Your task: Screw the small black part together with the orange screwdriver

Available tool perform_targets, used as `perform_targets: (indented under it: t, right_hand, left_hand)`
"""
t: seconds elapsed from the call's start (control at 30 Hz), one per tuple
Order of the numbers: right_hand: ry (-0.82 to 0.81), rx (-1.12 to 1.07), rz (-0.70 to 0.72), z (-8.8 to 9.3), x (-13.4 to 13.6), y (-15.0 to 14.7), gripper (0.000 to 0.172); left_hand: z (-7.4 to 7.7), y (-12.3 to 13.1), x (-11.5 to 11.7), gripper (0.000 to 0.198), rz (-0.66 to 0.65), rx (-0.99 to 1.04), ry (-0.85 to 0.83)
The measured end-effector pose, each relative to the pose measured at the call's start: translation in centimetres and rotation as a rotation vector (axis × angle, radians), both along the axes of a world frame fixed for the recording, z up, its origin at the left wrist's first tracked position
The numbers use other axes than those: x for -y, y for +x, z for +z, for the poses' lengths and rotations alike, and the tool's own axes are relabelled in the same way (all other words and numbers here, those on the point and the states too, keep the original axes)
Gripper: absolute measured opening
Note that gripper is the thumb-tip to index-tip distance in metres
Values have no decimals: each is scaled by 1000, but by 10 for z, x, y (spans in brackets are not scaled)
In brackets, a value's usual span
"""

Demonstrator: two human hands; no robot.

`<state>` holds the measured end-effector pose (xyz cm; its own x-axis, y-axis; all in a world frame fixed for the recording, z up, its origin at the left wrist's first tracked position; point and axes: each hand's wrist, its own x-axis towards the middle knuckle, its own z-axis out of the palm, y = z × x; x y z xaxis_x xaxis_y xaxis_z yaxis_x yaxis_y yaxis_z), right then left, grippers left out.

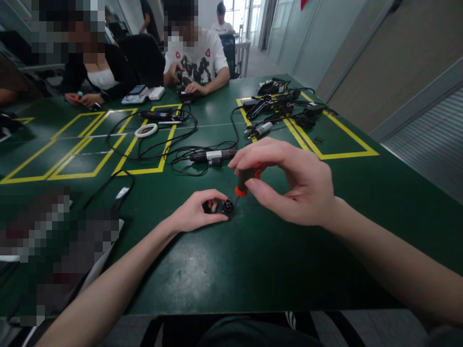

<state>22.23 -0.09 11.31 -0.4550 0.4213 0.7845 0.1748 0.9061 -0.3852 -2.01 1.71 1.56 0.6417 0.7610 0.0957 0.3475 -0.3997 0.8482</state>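
Between the thumb and index finger of my left hand (197,212) is a small black round part (227,207) with a raised metallic centre, low at the table surface. My right hand (292,185) grips a short screwdriver (244,182) with a dark and orange handle. The screwdriver tilts, its thin shaft pointing down toward the black part's right side. Whether the tip touches the part I cannot tell.
Beyond my hands lies a cabled black and grey tool (213,156). Several black tools and cables (275,103) are heaped at the far right. A white ring (146,130) lies among cables. Blurred devices (77,260) sit at left. Two people (197,58) work across the green table (289,274).
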Motion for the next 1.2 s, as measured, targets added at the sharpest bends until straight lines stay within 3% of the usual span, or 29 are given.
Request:
perform_targets:
  t: [0.17, 0.27, 0.4, 0.5, 0.7, 1.0, 1.2]
  right_hand:
    - [16, -21, -13, 0, -1, -2, 17]
    - [-22, -65, -11, -3, 2, -3, 22]
    - [-86, -66, 41, -4, 4, -4, 31]
    - [-40, -28, 49, -2, 2, -2, 25]
    - [117, 7, -74, 3, -3, 2, 13]
    - [106, 29, -34, 0, -2, -1, 32]
    - [104, 3, -3, -1, -5, -1, 20]
  left_hand:
    - [-2, -2, -1, 36, -27, 17, 5]
    - [-3, -2, -1, 44, 13, 26, -58]
    - [-5, -2, -1, 39, 63, 76, -129]
    - [-5, -1, -2, 35, 65, 49, -102]
    - [-1, -1, -3, 20, 50, 0, -43]
    - [1, 0, -2, 23, 76, -19, -91]
    - [2, 1, -2, 27, 60, -28, -57]
